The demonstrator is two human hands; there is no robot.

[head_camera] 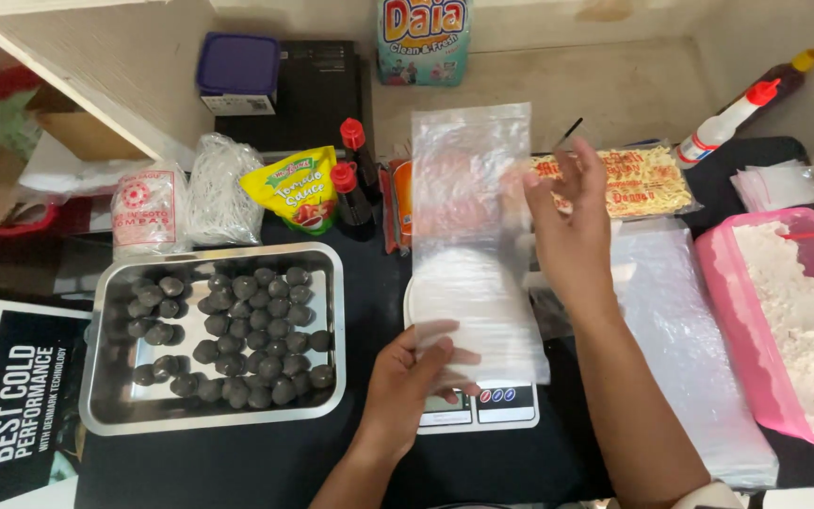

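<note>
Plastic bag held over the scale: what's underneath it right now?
Under the clear plastic bag sits a white kitchen scale; its display and buttons show below the bag's lower edge. The left hand grips that edge, the right hand the side. The bag blurs the platform, so its contents cannot be told.

At frame centre I see a clear plastic bag (471, 240), thin, glossy and faintly crinkled, with my hands showing through the film. Lower left, the tray (96, 377) looks like brushed metal with a dull shine, and the dark balls (237, 335) in it have a matt, slightly rough skin. The counter (237, 467) under everything looks black and matt. At the right edge, the pink tub (737, 311) is smooth plastic and holds white powder (798, 320) with a dry, clumpy surface. Beside it lies a stack of clear film sheets (685, 349), smooth and shiny. Upper left, the purple lid (237, 62) looks like matt plastic.
</note>
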